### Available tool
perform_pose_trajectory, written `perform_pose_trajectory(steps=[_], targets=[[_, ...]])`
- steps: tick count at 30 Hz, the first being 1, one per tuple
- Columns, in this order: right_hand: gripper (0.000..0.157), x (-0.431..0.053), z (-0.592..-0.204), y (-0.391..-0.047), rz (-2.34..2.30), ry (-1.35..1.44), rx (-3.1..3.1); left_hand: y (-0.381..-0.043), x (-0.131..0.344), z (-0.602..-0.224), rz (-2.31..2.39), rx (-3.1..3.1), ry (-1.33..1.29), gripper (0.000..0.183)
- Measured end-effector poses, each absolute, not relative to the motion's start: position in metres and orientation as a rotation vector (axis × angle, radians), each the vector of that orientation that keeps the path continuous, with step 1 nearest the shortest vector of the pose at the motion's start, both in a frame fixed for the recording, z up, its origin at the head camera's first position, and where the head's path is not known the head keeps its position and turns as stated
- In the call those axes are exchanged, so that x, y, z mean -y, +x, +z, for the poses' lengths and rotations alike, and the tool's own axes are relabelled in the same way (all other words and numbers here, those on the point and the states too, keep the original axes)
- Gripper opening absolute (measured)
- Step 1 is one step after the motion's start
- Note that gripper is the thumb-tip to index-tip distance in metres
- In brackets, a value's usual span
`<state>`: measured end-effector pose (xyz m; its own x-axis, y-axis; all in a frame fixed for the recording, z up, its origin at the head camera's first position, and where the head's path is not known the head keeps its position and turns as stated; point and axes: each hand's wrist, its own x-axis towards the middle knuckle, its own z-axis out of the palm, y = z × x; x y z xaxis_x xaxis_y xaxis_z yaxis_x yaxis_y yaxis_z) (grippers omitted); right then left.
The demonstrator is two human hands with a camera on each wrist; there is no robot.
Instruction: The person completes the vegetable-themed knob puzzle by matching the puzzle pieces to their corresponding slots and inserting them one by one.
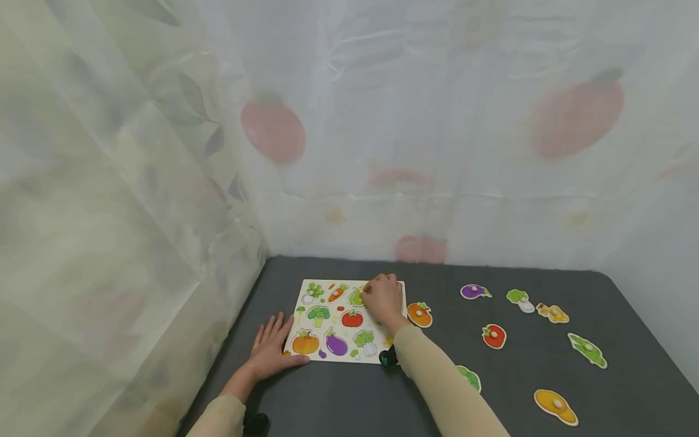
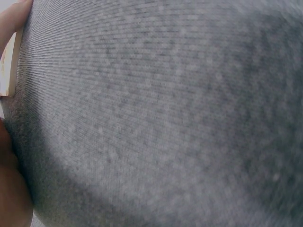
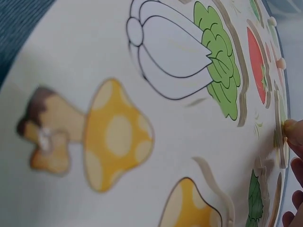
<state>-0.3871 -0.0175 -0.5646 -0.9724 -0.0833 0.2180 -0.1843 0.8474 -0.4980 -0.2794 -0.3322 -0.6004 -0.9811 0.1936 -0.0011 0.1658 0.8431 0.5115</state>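
Note:
A wooden vegetable peg puzzle board [image 1: 345, 358] lies on the dark table. My left hand [image 1: 271, 351] rests at its lower left corner, fingers spread along the left edge and thumb at the front edge. My right hand [image 1: 384, 300] reaches over the board's upper right part. Its thumb and fingertips pinch a green vegetable puzzle piece [image 1: 356, 297] at the board's top row; the hand covers part of it. In the right wrist view those fingers [image 3: 294, 133] are at the piece, beyond the printed cabbage [image 3: 175, 47] and mushroom [image 3: 118, 135]. The left wrist view mostly shows grey cloth.
Right of the board lie loose pieces: a pumpkin [image 1: 420, 315], an eggplant [image 1: 475, 292], a cabbage [image 1: 520, 300], a tomato [image 1: 494, 336], a pea pod [image 1: 587, 350] and several others. A green piece [image 1: 470, 377] is partly behind the right sleeve. Curtains [image 1: 349, 121] hang behind the table.

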Motion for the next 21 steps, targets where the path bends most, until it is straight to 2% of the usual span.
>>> perform_pose_trajectory(steps=[21], targets=[[0.014,0.0251,-0.5718,-0.3915,0.819,0.215,2.785,-0.2781,0.3327,-0.5990,0.833,-2.965,0.295,0.121]])
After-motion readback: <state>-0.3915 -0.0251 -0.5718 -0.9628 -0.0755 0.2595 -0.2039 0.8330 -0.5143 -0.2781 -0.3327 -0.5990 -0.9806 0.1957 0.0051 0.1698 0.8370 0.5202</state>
